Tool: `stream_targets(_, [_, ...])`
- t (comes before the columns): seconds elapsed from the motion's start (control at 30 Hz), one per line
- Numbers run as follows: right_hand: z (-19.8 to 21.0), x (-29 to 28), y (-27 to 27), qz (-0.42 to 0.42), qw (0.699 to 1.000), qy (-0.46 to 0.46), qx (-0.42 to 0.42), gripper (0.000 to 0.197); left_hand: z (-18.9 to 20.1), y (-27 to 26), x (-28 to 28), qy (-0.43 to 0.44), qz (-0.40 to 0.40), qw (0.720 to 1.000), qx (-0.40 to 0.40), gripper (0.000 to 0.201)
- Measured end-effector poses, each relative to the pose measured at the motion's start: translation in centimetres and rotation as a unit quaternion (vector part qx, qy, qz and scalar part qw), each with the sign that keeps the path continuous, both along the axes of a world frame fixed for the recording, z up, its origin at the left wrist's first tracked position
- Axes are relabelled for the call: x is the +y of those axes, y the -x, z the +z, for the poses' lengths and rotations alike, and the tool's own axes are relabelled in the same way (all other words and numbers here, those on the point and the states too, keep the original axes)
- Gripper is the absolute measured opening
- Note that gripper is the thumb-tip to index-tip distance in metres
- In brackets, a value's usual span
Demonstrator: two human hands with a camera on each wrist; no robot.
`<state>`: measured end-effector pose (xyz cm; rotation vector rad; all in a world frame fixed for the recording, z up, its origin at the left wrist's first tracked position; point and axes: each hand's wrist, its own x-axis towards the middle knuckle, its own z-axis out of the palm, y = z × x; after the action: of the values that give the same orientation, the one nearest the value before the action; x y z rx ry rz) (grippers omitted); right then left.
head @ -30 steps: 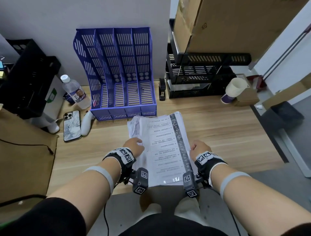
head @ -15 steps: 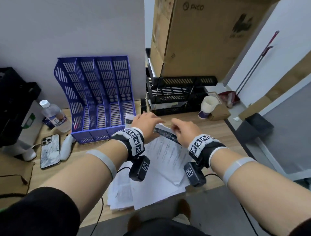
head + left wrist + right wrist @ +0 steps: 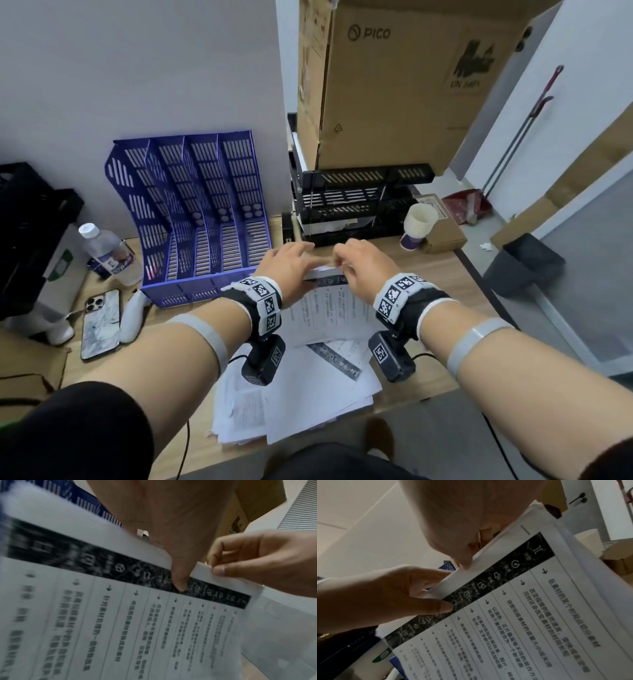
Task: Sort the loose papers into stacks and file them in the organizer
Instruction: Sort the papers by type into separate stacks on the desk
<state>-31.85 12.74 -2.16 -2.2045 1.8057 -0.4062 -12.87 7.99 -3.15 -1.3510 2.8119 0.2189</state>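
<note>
Thin sheaf of white printed sheets with a black icon band near the top edge [image 3: 329, 301], lifted off the desk and tilted, top edge away from the body and raised, lower part hanging toward a loose, fanned pile of white printed papers [image 3: 308, 394] at the near desk edge, part overhanging it. Long axis running roughly from the body toward the wall. Gripped at the far top edge by both hands: left hand [image 3: 287, 270] with thumb pressed on the black band and fingers curled behind the edge; right hand [image 3: 356, 270] pinching the same edge just beside it, thumb in front, fingers behind. Just left of the hands, against a pale grey wall, a blue slotted plastic four-compartment file organizer [image 3: 202, 219], compartments bare. Beneath everything, a light wood-grain desk [image 3: 442, 274]. Right of the organizer, stacked black plastic letter trays [image 3: 356, 202] carrying a large brown cardboard box [image 3: 411, 82], with a stack of white paper cups [image 3: 418, 226] beside them. At far left, a clear water bottle [image 3: 109, 255] and a marble-cased phone [image 3: 101, 323].
</note>
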Motion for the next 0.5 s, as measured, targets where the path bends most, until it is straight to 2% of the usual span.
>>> stream_targets(0.07, [0.8,-0.5,-0.2,0.003,1.0,0.003,-0.002,0.013,0.9,0.4,0.1,0.004,-0.01,1.0,0.004,0.021])
stream_targets(0.17, [1.9,-1.1,0.4,-0.034,0.999,-0.005,-0.003,0.008,1.8,0.3,-0.2,-0.039,0.036,0.999,0.013,0.024])
stream_targets(0.23, [2.2,-1.5,1.7,-0.092,0.995,-0.016,-0.025,0.015,1.8,-0.6,-1.0,-0.072,0.084,0.993,0.049,0.02])
stream_targets(0.37, [0.7,-2.1,4.8,-0.225,0.961,-0.071,-0.146,0.03,2.0,-2.9,-2.0,-0.117,0.158,0.956,0.219,0.017])
stream_targets(0.43, [-0.5,-2.0,5.2,-0.229,0.94,-0.115,-0.226,0.029,2.1,-3.7,-1.9,-0.129,0.169,0.933,0.288,0.019])
stream_targets(0.5, [-1.3,-1.7,4.8,-0.207,0.933,-0.142,-0.256,0.024,1.8,-4.4,-1.7,-0.147,0.185,0.916,0.323,0.02])
